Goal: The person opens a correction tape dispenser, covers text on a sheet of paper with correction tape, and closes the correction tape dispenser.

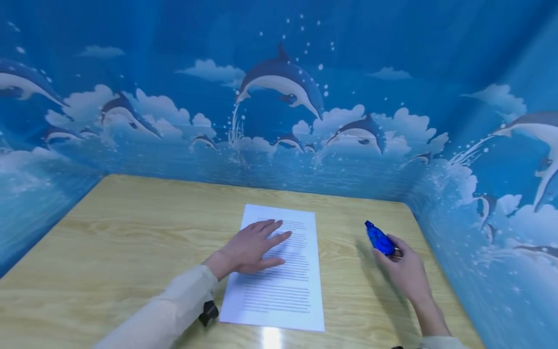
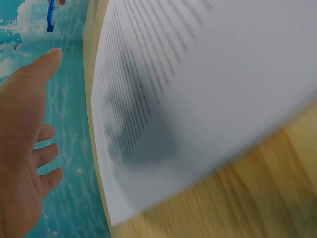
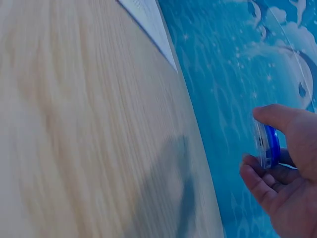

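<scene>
A white sheet of paper (image 1: pixel 279 295) printed with lines of text lies on the wooden table. My left hand (image 1: pixel 257 247) is spread over its upper left part with straight fingers, and in the left wrist view a shadow falls on the paper (image 2: pixel 237 89) beside the hand (image 2: pixel 22 124). Right of the sheet, my right hand (image 1: pixel 407 269) pinches a blue correction tape (image 1: pixel 378 239) above the table, its narrow tip pointing up and left. The right wrist view shows the thumb and fingers of the hand (image 3: pixel 297 173) on either side of the correction tape's clear-and-blue case (image 3: pixel 267 141).
The light wooden table (image 1: pixel 131 232) extends on both sides of the paper. Blue curtains with dolphins (image 1: pixel 279 77) enclose it at the back and sides. A small black object (image 1: pixel 209 312) sits under the left sleeve (image 1: pixel 167 308).
</scene>
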